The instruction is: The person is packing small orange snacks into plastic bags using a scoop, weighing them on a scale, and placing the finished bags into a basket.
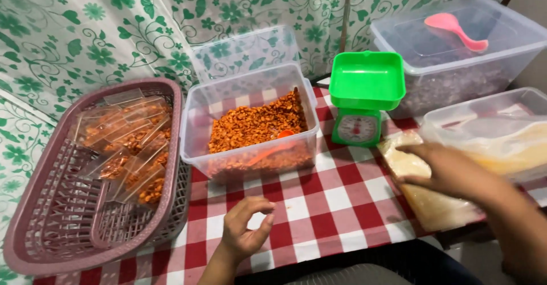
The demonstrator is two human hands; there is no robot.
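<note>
The right hand (450, 171) lies flat on a bag of pale grains (424, 197), which runs long from eleven to five o'clock. The left hand (246, 231) is farther off at nine o'clock, fingers pinched, holding nothing.

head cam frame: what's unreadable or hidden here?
- Left hand: fingers curled; anything pinched is too small to tell.
- Right hand: motion-blurred, covers part of the pale bag.
- Scale dial: too small to read.
- Big tub, head view: frosted wall hides its dark contents.
- Orange scoop: half buried in snacks.
</note>
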